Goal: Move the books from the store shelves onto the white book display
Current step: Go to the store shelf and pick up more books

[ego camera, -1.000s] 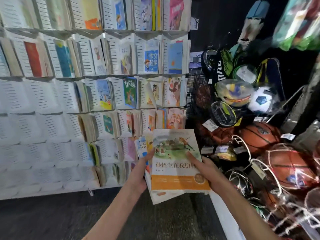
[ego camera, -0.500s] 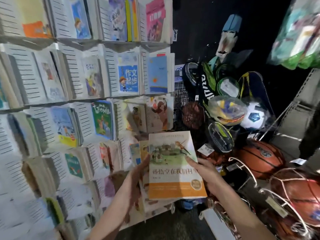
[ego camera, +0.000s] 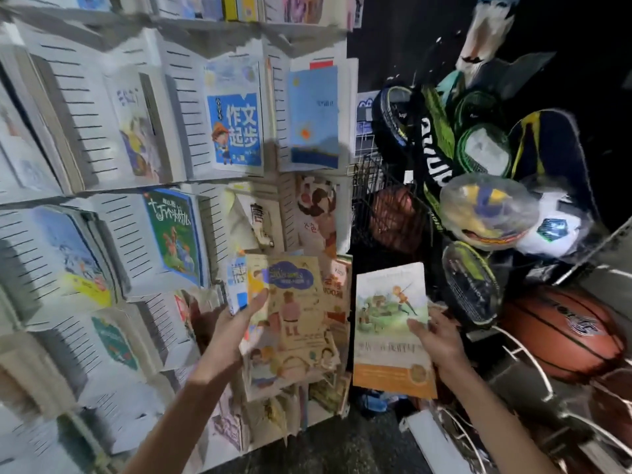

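Observation:
The white book display (ego camera: 92, 138) fills the left side, its slotted pockets holding many colourful books. My left hand (ego camera: 236, 323) grips a small stack of books, a cream one with cartoon children (ego camera: 294, 323) on top, held close against the display's lower right pockets. My right hand (ego camera: 437, 340) holds a single book with a green scene and an orange band (ego camera: 390, 336), thumb on its cover, just right of the display's edge.
Right of the display hang racket bags (ego camera: 441, 145), netted balls and a basketball (ego camera: 564, 333) over wire racks. A wire basket (ego camera: 379, 203) sits by the display's edge. Dark floor (ego camera: 342, 449) lies below.
The green and orange book has come off the top of the stack and moved right in my right hand. The stack in my left hand has gone toward the display, which looks nearer.

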Demonstrator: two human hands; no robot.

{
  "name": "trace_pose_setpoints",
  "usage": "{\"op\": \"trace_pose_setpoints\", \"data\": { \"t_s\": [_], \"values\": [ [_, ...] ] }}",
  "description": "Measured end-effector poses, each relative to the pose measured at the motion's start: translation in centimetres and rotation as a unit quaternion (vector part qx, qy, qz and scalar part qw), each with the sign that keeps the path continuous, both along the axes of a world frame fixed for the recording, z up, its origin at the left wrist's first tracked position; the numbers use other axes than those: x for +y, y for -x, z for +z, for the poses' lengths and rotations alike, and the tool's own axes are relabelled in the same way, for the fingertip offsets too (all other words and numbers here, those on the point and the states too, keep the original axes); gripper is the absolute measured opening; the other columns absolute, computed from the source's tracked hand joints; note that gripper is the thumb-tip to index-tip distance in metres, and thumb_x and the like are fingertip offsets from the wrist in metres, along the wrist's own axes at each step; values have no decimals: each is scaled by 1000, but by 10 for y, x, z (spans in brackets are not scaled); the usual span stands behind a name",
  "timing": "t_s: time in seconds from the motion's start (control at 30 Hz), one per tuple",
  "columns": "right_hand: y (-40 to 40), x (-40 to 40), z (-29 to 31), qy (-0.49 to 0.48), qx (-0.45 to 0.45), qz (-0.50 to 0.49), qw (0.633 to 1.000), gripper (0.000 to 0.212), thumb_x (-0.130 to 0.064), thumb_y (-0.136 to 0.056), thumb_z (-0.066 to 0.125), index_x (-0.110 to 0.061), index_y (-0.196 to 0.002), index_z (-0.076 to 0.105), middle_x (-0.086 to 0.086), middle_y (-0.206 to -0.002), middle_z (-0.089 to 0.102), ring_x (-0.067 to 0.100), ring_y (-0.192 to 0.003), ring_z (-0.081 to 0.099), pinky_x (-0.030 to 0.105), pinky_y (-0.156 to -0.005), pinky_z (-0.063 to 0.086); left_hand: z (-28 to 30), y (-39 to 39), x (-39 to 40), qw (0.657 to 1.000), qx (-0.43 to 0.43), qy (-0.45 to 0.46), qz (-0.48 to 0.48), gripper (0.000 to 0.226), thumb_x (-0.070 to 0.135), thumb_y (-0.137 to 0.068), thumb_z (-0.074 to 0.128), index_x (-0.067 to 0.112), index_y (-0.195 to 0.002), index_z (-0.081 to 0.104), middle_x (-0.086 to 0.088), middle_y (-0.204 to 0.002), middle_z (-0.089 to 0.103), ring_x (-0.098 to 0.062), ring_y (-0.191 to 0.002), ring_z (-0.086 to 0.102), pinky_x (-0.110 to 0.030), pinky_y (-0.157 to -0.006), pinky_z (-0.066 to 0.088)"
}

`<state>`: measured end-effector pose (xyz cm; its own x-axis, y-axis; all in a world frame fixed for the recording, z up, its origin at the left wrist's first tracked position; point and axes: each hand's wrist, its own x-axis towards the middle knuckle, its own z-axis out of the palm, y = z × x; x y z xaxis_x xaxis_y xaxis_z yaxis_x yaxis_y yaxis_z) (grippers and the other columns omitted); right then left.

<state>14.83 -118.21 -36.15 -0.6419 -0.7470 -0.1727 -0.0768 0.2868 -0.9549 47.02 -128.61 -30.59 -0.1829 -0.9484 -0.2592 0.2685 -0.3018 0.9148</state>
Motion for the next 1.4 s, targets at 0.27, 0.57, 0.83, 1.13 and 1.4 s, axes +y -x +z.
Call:
{"op": "trace_pose_setpoints", "data": {
  "t_s": [0.27, 0.57, 0.83, 1.13, 1.4],
  "values": [
    [8, -133, -71, -103, -103, 61, 987, 47, -3, -101, 53, -9, -146, 38, 13, -123, 53, 39, -114, 58, 51, -94, 50, 8, 42, -47, 997, -9, -3, 79, 61, 7, -96, 63, 2, -149, 33, 3, -95, 78, 11, -45, 60, -20, -55, 55],
    [-7, -243, -144, -121, -70, 41, 989, 50, -13, -100, 55, -10, -148, 40, 8, -136, 54, 36, -126, 53, 47, -101, 46, -15, 40, -91, 995, -65, -8, 71, 24, 15, -97, 62, 21, -120, 65, -10, -111, 76, -34, -101, 73, -54, -92, 55],
    [-18, -279, -174, -195, 93, 68, 974, 35, -18, -100, 55, -3, -132, 53, 25, -133, 56, 41, -118, 56, 45, -94, 48, -33, 25, -116, 995, -80, -58, 16, 36, 28, -94, 66, 5, -122, 66, -24, -111, 73, -40, -91, 74, -45, -75, 63],
    [4, -279, -164, -285, 147, 137, 937, 42, -12, -98, 58, 3, -133, 39, 24, -131, 57, 41, -119, 58, 39, -87, 48, -36, 28, -127, 997, -57, -52, -21, 39, 28, -93, 68, 8, -127, 62, -22, -113, 73, -43, -99, 72, -55, -86, 59],
    [7, -251, -116, -186, -27, 173, 967, 47, -41, -103, 51, 4, -102, 66, 15, -88, 74, 25, -70, 69, 37, -65, 60, -27, 38, -128, 996, -64, 2, -58, 32, 23, -99, 61, 11, -128, 61, -20, -113, 73, -42, -99, 72, -55, -88, 59]
  ]
}}
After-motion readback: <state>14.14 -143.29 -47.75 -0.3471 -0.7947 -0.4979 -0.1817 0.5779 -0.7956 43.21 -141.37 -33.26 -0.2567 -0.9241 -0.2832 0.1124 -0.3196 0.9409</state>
